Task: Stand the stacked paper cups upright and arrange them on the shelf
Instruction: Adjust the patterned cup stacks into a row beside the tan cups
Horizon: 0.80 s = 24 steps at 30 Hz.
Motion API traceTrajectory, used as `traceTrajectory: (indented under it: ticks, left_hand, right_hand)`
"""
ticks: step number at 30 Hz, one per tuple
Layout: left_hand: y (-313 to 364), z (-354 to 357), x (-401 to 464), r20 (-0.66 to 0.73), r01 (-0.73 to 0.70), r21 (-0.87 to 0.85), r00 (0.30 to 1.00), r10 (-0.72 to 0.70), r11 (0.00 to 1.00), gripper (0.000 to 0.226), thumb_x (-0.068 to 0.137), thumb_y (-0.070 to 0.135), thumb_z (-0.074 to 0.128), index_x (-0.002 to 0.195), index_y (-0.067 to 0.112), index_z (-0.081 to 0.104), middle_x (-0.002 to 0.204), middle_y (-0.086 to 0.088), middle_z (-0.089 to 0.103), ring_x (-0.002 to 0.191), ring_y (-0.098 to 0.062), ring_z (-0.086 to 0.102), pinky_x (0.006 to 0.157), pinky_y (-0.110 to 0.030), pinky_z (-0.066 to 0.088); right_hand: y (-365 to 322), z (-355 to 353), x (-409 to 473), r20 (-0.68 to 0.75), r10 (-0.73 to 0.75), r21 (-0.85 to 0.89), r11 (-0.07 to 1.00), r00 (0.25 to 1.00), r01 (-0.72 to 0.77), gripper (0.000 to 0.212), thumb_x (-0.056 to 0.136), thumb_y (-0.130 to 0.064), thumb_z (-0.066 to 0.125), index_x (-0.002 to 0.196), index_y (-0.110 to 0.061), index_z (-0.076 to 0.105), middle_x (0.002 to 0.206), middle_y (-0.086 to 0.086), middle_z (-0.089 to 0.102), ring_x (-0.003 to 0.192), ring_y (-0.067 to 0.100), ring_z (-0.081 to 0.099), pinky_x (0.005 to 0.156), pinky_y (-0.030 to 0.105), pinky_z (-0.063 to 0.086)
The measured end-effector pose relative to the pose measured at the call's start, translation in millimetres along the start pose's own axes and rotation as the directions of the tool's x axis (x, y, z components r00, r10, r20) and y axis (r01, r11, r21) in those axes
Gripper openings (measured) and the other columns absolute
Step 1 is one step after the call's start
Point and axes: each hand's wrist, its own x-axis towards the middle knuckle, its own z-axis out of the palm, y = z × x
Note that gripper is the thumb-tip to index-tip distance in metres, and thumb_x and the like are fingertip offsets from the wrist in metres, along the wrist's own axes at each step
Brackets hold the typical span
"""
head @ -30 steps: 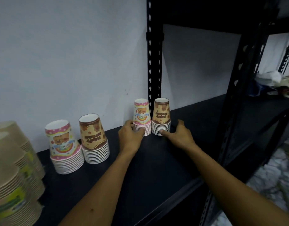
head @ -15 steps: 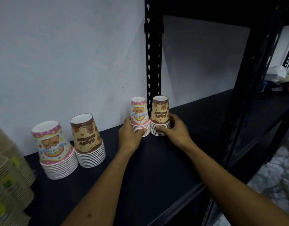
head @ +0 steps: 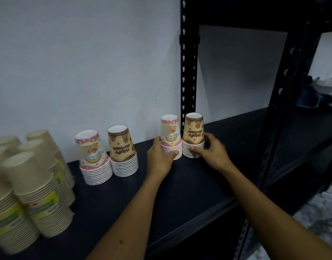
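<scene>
I see two cup stacks standing side by side, axes vertical, right of centre on the shelf (head: 180, 194). My left hand (head: 161, 156) cups the pink stack (head: 170, 137); my right hand (head: 212, 149) grips the brown stack (head: 194, 136), each hand nearest its own.

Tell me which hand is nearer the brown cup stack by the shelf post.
Right. The right hand grips that brown cup stack at its base; the left hand holds the pink cup stack beside it.
</scene>
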Motion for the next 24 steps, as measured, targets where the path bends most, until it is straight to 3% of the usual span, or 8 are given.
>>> traceTrajectory:
  ticks: [5,13,19,24]
  left_hand:
    - [5.0,-12.4,-29.4,-0.077,0.038,0.081,0.997,-0.031,0.996,0.063,0.079,0.021,0.077,0.133,0.014,0.045,0.130,-0.005,0.058,0.119,-0.022,0.057,0.091,-0.028,0.045]
    - [6.8,-48.2,-76.8,-0.162,0.096,0.083,0.983,-0.082,0.992,0.061,0.075,0.022,0.080,0.126,0.016,0.047,0.126,-0.003,0.061,0.115,-0.021,0.059,0.090,-0.031,0.048]
    - [-0.1,-88.7,-110.5,-0.250,0.200,0.062,0.952,-0.179,0.978,0.056,0.078,0.018,0.077,0.120,0.014,0.041,0.129,-0.007,0.058,0.116,-0.025,0.059,0.091,-0.037,0.052]
    - [-2.6,-114.5,-128.3,-0.326,0.248,0.216,0.930,-0.169,0.945,0.054,0.083,0.023,0.071,0.121,0.013,0.034,0.131,-0.009,0.055,0.117,-0.029,0.057,0.089,-0.040,0.051]
  right_hand:
    - [-8.6,3.6,-19.8,0.053,-0.038,-0.014,0.999,0.998,0.038,0.067,0.080,-0.023,0.076,0.138,-0.015,0.043,0.136,0.004,0.056,0.106,0.004,0.050,0.078,0.012,0.039]
    - [-25.2,14.1,-55.7,0.141,-0.067,0.045,0.997,0.988,0.061,0.067,0.077,-0.025,0.078,0.136,-0.017,0.047,0.131,0.000,0.059,0.116,0.012,0.056,0.097,0.030,0.045]
    - [-47.8,45.1,-84.5,0.242,-0.123,0.100,0.990,0.963,0.101,0.064,0.079,-0.023,0.077,0.135,-0.020,0.046,0.123,-0.009,0.060,0.111,0.006,0.058,0.098,0.028,0.046]
    - [-67.7,72.8,-92.7,0.297,-0.139,0.140,0.985,0.945,0.101,0.063,0.078,-0.023,0.078,0.133,-0.021,0.048,0.119,-0.010,0.060,0.109,0.006,0.059,0.091,0.024,0.048]
